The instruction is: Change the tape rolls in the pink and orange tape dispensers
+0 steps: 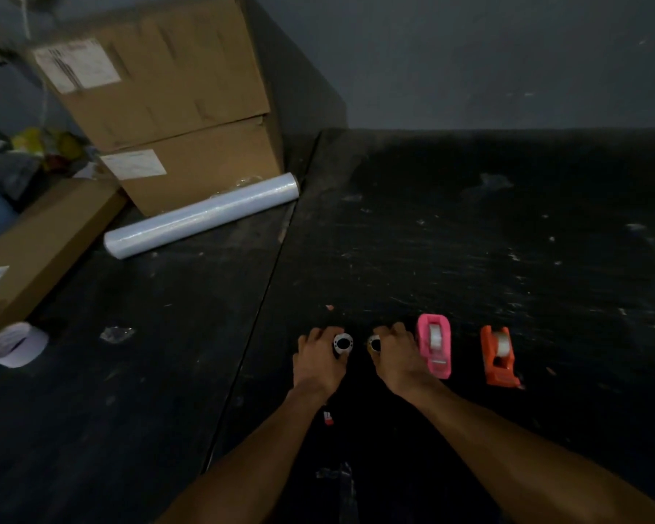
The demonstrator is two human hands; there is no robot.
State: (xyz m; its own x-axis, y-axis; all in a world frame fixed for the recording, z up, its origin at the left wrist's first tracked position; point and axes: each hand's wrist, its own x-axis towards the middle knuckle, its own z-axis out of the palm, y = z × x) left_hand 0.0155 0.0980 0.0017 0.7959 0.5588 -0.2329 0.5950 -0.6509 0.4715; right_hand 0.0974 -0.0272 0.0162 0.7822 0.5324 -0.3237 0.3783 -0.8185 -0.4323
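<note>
A pink tape dispenser (434, 345) lies on the dark table with a clear roll in it. To its right lies an orange tape dispenser (498, 355), also with a roll inside. My left hand (316, 361) grips a white-cored tape roll (343, 343) resting on the table. My right hand (396, 355) holds a second small roll (374, 343) just left of the pink dispenser. Fingers hide most of that second roll.
Stacked cardboard boxes (174, 107) stand at the back left, with a roll of stretch film (201, 217) lying in front of them. A long flat box (46, 243) and a paper roll (12, 344) sit at the left edge. A small red-and-white scrap (328, 417) lies under my left wrist.
</note>
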